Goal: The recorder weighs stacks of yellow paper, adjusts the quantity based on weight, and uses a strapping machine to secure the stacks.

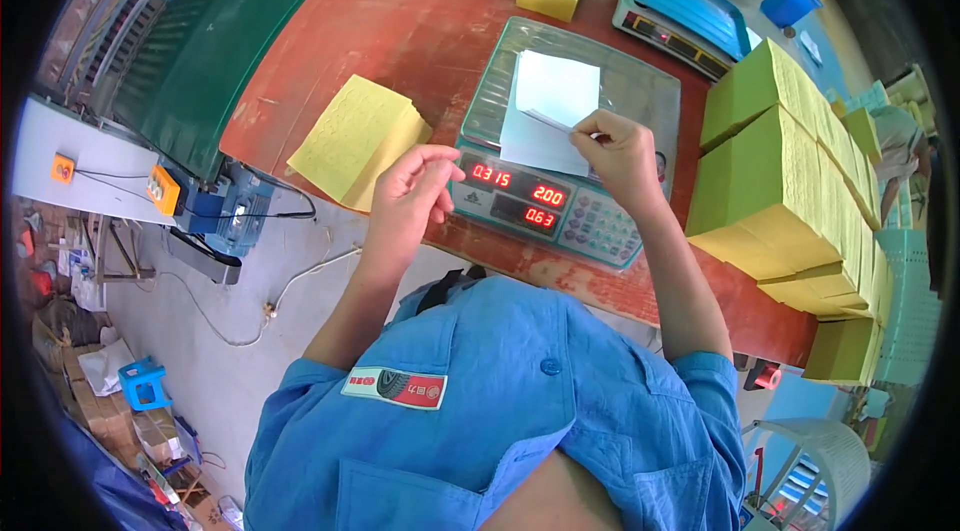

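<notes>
White paper (558, 86) on scale pan (642, 111); R hand (625, 157) pinching near-right corner; L hand (410, 187) loosely open, apparently empty, nr readout (520, 197). Prob. best: lower flat, centre on pan, lift fingers b4 reading wt.

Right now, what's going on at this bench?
A person's right hand is at the near right corner of the white papers on the scale; whether it pinches a sheet is hard to tell. Their left hand, seemingly empty, is by the scale's front left corner, near a yellow stack. The display is lit red.
</notes>
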A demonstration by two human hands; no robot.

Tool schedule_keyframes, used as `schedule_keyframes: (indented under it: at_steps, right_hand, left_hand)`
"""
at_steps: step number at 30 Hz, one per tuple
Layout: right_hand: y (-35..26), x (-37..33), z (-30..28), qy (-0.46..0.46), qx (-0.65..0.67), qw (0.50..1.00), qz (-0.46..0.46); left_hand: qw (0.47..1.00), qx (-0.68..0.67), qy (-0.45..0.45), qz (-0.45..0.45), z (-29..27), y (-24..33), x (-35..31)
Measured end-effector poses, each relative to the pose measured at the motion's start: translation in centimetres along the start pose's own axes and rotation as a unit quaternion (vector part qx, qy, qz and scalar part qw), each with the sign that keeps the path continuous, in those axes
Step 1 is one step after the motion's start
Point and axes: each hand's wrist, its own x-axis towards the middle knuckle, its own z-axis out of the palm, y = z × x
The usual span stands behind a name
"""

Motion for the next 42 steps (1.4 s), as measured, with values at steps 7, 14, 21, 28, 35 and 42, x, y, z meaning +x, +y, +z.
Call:
schedule_keyframes:
  at_steps: [7, 14, 21, 28, 35, 42]
  right_hand:
    - [1.6, 0.1, -0.6, -0.013, 0.095, 0.993, 0.066]
    - [2.4, -0.2, -0.3, 0.001, 0.124, 0.99, 0.065]
    - [0.7, -1.1, -0.4, 0.031, 0.07, 0.995, 0.06]
    - [-2.6, -3.4, -0.9, 0.048, -0.137, 0.93, -0.338]
    - [0.2, -1.8, -1.5, 0.038, -0.19, 0.962, -0.192]
    - [1.5, -0.6, -0.6, -0.046, -0.174, 0.955, -0.237]
  left_hand:
    - [0.997, -0.022, -0.073, 0.001, 2.8, 0.9, 0.0]
    - [0.991, -0.073, -0.113, -0.015, 3.9, 1.0, 0.7]
    - [0.974, -0.19, -0.095, -0.074, 4.7, 0.8, 2.3]
    - [0.974, -0.199, -0.067, -0.085, 4.2, -0.7, 4.4]
    - [0.981, -0.171, 0.076, 0.053, -1.5, -0.6, 5.7]
    - [0.976, -0.181, 0.12, 0.03, -3.0, -0.7, 4.3]
